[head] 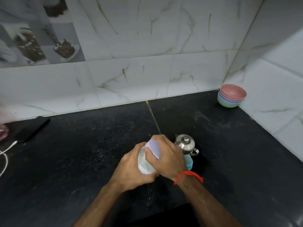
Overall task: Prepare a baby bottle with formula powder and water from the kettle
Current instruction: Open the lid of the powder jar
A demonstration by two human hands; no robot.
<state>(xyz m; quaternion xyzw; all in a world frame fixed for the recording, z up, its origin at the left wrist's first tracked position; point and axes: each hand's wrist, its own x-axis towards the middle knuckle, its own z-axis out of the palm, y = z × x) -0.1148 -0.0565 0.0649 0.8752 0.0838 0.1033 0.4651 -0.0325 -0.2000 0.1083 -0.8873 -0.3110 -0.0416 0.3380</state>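
Note:
A clear baby bottle [145, 163] with whitish contents is held tilted above the black counter, its lavender cap [154, 149] pointing away from me. My left hand [131, 171] wraps the bottle's body from below. My right hand [168, 154], with a red thread on the wrist, grips the lavender cap. Just behind my right hand stands a small steel kettle [186, 145] with a knobbed lid. A light blue object [188, 162] shows beside it, partly hidden by my wrist.
A stack of pastel bowls [232, 95] sits in the far right corner against the tiled wall. A black flat object [35, 129] and a white cable [6, 154] lie at the left. The counter's front edge [164, 208] runs below my forearms.

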